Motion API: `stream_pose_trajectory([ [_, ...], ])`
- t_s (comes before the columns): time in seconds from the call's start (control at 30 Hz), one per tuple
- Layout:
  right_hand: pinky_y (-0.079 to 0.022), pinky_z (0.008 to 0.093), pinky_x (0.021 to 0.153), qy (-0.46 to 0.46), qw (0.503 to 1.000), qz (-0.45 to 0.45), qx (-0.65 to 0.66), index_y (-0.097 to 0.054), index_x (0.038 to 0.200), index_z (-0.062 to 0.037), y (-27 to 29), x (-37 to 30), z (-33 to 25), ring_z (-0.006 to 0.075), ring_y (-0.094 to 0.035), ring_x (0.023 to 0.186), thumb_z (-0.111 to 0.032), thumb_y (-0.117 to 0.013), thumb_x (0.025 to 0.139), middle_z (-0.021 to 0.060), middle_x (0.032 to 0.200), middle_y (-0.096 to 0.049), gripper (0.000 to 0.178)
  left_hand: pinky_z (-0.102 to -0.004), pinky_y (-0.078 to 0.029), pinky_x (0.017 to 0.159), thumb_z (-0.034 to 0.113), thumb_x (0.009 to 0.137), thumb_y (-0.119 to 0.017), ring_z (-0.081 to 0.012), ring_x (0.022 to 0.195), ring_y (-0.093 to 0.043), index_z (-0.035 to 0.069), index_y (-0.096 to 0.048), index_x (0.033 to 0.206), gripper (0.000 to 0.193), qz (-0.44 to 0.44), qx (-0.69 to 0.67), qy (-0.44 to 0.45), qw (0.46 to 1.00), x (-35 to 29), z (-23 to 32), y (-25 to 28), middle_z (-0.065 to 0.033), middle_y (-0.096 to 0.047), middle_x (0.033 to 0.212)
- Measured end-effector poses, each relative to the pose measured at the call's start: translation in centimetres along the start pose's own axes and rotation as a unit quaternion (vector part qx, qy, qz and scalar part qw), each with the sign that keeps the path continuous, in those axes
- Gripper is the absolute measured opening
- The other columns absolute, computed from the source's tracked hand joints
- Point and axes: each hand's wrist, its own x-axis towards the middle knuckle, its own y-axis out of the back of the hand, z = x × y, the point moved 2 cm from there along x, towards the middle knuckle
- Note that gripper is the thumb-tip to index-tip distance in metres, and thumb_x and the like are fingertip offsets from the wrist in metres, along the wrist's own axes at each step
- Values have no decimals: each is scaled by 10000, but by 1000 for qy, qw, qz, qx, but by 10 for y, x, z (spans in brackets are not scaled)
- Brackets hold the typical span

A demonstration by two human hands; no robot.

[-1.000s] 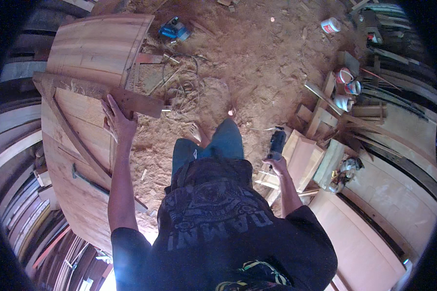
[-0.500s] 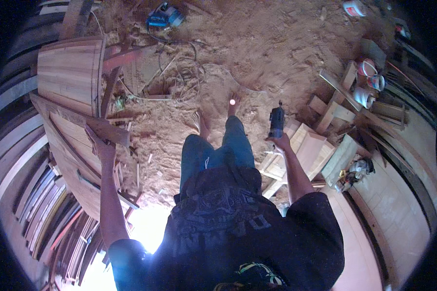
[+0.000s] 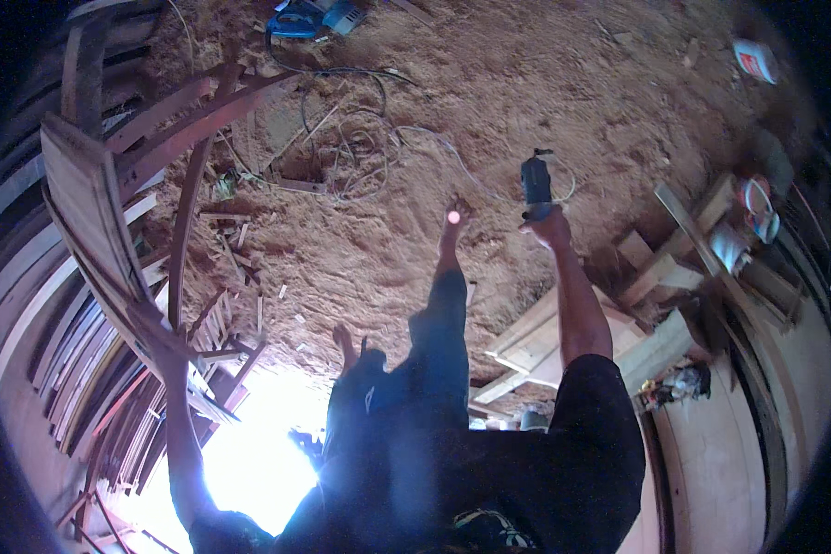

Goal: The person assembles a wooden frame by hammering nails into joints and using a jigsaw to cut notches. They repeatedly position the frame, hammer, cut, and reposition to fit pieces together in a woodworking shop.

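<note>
At the left, my left hand grips the near part of a framed wooden panel. The panel is seen nearly edge-on and leans over curved timber. My right hand is closed around a dark handheld power tool with a narrow tip, held out ahead of me above the sawdust-covered ground. The tool's exact kind is hard to make out. A thin pale cord passes near the tool; whether it joins it I cannot tell.
Curved reddish timber and stacked boards line the left. A blue power tool lies at the far side by tangled cords. Pale boards, a long plank, and buckets lie at the right. A white tub sits far right.
The panel has tilted from broad face toward edge-on, with my left hand moving nearer to me on it. My right hand has moved the power tool forward and slightly right. My legs have shifted stance.
</note>
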Motion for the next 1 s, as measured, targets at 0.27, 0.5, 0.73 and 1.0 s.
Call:
stream_pose_trajectory([
  [0.27, -576, 501, 1002, -2, 995, 53, -86, -363, 1526, 20, -15, 162, -59, 400, -709, 1196, -517, -972, 589, 265, 1296, -706, 1240, -408, -522, 1063, 174, 929, -835, -352, 1513, -399, 22, -70, 1708, 1103, -43, 5, 157, 987, -4, -4, -1, -278, -211, 1739],
  [0.5, -598, 502, 985, 86, 978, 52, -182, -389, 1538, 15, -93, 255, -54, 393, -713, 1186, -672, -893, 692, 206, 1345, -695, 1201, -436, -551, 910, 101, 887, -850, -310, 1093, -636, 106, -44, 1724, 1162, -70, 33, 57, 995, -38, -26, 44, -248, -552, 1467],
  [0.73, -533, 542, 1048, 204, 945, 149, -207, -491, 1503, -24, -96, 226, 7, 448, -665, 1214, -376, -771, 910, 251, 1337, -674, 743, -417, -527, 625, 196, 850, -875, -250, 655, -632, 50, -299, 1634, 984, -37, 49, 212, 975, -23, 49, 33, -140, -651, 876],
  [1.0, -554, 471, 998, 208, 939, 20, -274, -731, 1254, -75, -179, 94, 16, 366, -711, 1088, -384, -699, 992, 166, 1142, -751, 406, -454, -590, 890, 192, 886, -799, -369, 1076, -728, 62, -264, 1679, 966, 44, -134, 97, 985, 14, 96, 26, -215, -694, 1249],
])
